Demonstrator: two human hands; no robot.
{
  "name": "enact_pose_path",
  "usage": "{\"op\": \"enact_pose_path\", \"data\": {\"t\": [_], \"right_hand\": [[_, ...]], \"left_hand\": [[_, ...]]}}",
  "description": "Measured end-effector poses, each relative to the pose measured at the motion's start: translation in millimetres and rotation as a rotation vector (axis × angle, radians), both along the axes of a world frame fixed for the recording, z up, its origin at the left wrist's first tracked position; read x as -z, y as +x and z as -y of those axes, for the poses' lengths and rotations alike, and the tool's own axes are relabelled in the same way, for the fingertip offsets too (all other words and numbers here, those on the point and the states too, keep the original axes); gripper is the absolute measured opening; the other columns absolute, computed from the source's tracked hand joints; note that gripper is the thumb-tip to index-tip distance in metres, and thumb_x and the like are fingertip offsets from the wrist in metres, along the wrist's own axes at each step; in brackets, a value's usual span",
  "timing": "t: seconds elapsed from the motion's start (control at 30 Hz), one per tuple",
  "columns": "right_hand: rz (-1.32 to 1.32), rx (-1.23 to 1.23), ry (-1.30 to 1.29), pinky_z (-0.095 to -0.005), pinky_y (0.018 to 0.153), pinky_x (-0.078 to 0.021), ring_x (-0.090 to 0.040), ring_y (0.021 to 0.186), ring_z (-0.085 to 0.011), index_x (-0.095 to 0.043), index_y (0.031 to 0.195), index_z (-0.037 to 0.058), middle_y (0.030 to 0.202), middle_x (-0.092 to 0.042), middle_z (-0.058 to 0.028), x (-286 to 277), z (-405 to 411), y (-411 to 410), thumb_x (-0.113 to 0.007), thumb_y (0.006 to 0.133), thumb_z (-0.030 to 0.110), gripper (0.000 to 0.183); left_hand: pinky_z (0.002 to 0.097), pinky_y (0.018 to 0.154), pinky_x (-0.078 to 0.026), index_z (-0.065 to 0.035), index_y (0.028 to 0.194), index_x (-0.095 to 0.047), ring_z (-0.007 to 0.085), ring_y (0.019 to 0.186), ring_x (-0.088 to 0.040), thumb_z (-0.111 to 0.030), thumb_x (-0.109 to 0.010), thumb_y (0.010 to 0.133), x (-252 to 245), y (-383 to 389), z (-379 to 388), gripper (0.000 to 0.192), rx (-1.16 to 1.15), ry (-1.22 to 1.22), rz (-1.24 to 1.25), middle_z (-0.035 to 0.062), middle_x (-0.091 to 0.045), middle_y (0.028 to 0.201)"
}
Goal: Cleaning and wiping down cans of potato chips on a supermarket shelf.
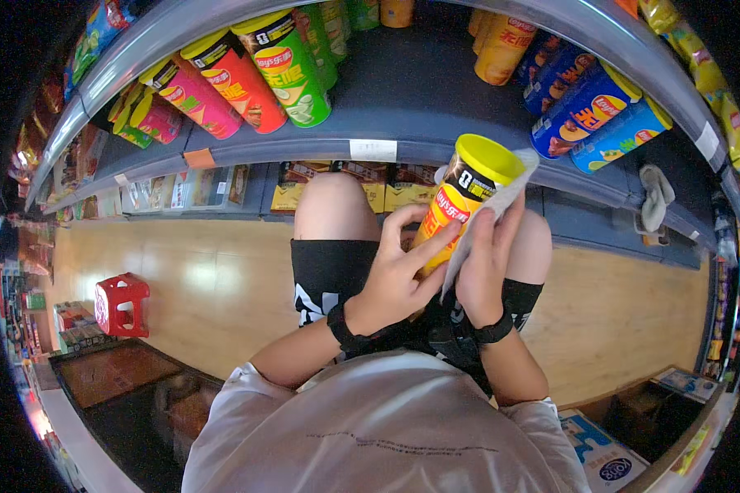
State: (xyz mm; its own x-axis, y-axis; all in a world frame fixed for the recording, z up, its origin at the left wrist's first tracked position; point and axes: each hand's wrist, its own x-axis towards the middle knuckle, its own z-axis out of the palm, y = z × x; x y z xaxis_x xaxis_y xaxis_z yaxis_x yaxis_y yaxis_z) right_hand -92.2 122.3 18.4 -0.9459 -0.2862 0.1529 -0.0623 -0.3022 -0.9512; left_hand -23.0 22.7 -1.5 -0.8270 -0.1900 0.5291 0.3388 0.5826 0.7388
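Note:
Between my two hands, above my knees, is a yellow-orange Lay's chip canister [447,209] with a yellow-green lid, tilted to the right. My left hand [398,265] grips its lower left side, the fingers around and across it. A thin whitish cloth or wipe [493,212] lies along the canister's right side. My right hand [487,262] holds this cloth against the canister, its fingertips partly hidden. Ahead on the shelf stand a green canister [293,77], a red one [240,86] and a pink one [200,101], and on the right a dark blue one [583,114].
A grey cloth [653,197] hangs over the lower shelf's edge at right. A grey shelf lip [283,148] crosses in front of my knees, with yellow boxes [361,191] below. On the wooden floor at left is a red plastic stool [123,305]; an open carton [641,407] is behind right.

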Motion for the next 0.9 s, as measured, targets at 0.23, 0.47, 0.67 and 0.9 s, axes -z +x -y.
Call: {"op": "enact_pose_path", "data": {"t": [0.23, 0.47, 0.67, 0.9], "right_hand": [[0.168, -0.075, 0.041, -0.0331, 0.099, -0.0341, -0.039, 0.118, -0.0196, -0.010, 0.139, 0.0033, 0.130, -0.035, -0.0129, 36, -12, 11, -0.054, 0.087, 0.010, 0.068], [0.103, -0.265, -0.028, -0.0361, 0.107, -0.0212, -0.025, 0.131, -0.0228, -0.003, 0.141, 0.0012, 0.141, -0.025, -0.0131, 55, -13, 40, -0.048, 0.092, 0.025, 0.071], [0.085, -0.301, 0.013, -0.0351, 0.104, -0.0263, -0.033, 0.126, -0.0210, -0.013, 0.139, 0.0003, 0.137, -0.033, -0.0112, 49, -16, 45, -0.055, 0.088, 0.031, 0.073], [0.288, -0.595, -0.185, -0.0324, 0.101, -0.0320, -0.041, 0.120, -0.0176, -0.024, 0.136, 0.0000, 0.132, -0.041, -0.0080, 55, -36, 34, -0.051, 0.090, 0.035, 0.064]], "left_hand": [[0.0379, 0.094, -0.039, 0.0015, 0.124, -0.046, 0.0317, 0.112, -0.047, -0.005, -0.073, 0.066, -2, -6, 13, 0.065, 0.071, 0.018, -0.024, 0.0173, -0.044, 0.121], [0.0373, 0.099, -0.036, 0.0017, 0.118, -0.051, 0.0288, 0.119, -0.043, -0.005, -0.063, 0.079, -2, -12, 11, 0.042, 0.156, 0.461, -0.130, 0.0181, -0.041, 0.127], [0.0365, 0.100, -0.033, 0.0021, 0.128, -0.039, 0.0263, 0.121, -0.041, -0.012, -0.057, 0.085, -4, -10, 13, 0.049, 0.148, 0.414, -0.169, 0.0183, -0.039, 0.128], [0.0307, 0.098, -0.034, 0.0024, 0.134, -0.031, 0.0167, 0.116, -0.044, -0.028, -0.050, 0.092, -15, -8, 30, 0.055, 0.467, 0.947, 0.215, 0.0109, -0.048, 0.124]]}}
